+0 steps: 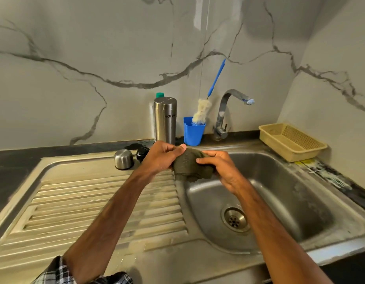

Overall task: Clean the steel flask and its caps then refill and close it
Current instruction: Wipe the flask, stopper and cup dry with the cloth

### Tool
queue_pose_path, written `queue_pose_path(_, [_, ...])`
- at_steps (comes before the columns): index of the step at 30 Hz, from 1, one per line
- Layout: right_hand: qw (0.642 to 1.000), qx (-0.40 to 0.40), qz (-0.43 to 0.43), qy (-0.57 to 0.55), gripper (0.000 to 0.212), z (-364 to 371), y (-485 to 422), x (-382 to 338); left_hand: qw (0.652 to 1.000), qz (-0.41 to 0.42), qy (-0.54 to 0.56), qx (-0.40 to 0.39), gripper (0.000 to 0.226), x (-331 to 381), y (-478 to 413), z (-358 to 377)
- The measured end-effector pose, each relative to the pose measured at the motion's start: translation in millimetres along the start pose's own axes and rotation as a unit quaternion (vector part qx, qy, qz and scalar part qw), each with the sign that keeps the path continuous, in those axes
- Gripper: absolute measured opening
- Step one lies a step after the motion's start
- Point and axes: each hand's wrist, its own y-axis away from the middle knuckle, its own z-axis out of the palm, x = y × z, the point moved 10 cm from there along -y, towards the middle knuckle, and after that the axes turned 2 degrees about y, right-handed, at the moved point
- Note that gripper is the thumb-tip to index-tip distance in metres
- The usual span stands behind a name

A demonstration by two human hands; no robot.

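Note:
The steel flask (164, 119) stands upright at the back of the counter, its mouth uncovered. Its steel outer cap (123, 159) sits upside down on the drainboard, with the black inner cap (142, 153) just right of it. Both my hands grip a dark olive cloth (190, 165) over the left edge of the sink basin (280, 193). My left hand (161, 156) holds the cloth's left end with the thumb on top. My right hand (220, 169) is curled around its right end. The cloth is bunched between them.
A blue cup (193, 132) behind my hands holds a bottle brush (202, 113) with a blue handle. The tap (228, 111) arches over the basin's back, with no water visible. A beige plastic basket (290, 142) rests at the right. A green-capped bottle (160, 94) hides behind the flask.

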Motion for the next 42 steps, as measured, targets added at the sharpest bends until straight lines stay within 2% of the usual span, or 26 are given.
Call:
queue_pose_path(3, [0.996, -0.078, 0.011, 0.046, 0.033, 9, 6, 0, 0.993, 0.075, -0.091, -0.014, 0.046, 14, 2, 3])
queue_pose_path(6, [0.985, -0.163, 0.028, 0.057, 0.041, 27, 17, -3, 0.976, 0.133, -0.14, -0.1, 0.032, 29, 9, 20])
queue_pose_path(9, [0.981, -0.172, 0.016, 0.085, 0.043, 38, 21, -11, 0.96, 0.178, -0.165, -0.143, 0.023, 38, 13, 27])
queue_pose_path(14, [0.979, -0.176, 0.038, 0.099, 0.038, 51, 21, -4, 0.96, 0.213, -0.147, -0.105, 0.017, 48, 15, 18])
queue_pose_path(16, [0.984, -0.16, 0.046, 0.069, 0.037, 51, 19, -2, 0.965, 0.211, -0.135, -0.073, 0.022, 47, 14, 11])
queue_pose_path(19, [0.992, -0.11, 0.055, -0.002, 0.034, 43, 16, -2, 0.969, 0.196, -0.148, 0.022, 0.029, 41, 8, -11])
queue_pose_path(22, [0.993, -0.032, 0.071, -0.084, 0.033, 25, 11, 5, 0.966, 0.178, -0.151, 0.107, 0.019, 33, 3, -38])
queue_pose_path(25, [0.992, 0.027, 0.076, -0.1, 0.028, 10, 6, 14, 0.963, 0.141, -0.127, 0.193, 0.016, 19, 0, -66])
queue_pose_path(28, [0.991, 0.077, 0.061, -0.092, 0.02, 5, 2, 18, 0.961, 0.098, -0.088, 0.244, 0.029, 4, -2, -78])
queue_pose_path(33, [0.987, 0.146, 0.019, -0.065, 0.011, -1, 3, 16, 0.963, 0.017, -0.139, 0.228, 0.092, -3, -32, -67])
queue_pose_path(35, [0.985, 0.158, 0.007, -0.069, 0.013, -7, 2, 16, 0.963, -0.012, -0.159, 0.218, 0.107, -3, -48, -63])
queue_pose_path(37, [0.983, 0.168, 0.005, -0.076, 0.016, -13, 1, 17, 0.963, -0.025, -0.161, 0.214, 0.106, -7, -62, -60])
queue_pose_path(42, [0.977, 0.196, -0.002, -0.082, 0.016, -25, 5, 20, 0.977, -0.015, -0.101, 0.185, 0.08, -13, -72, -42])
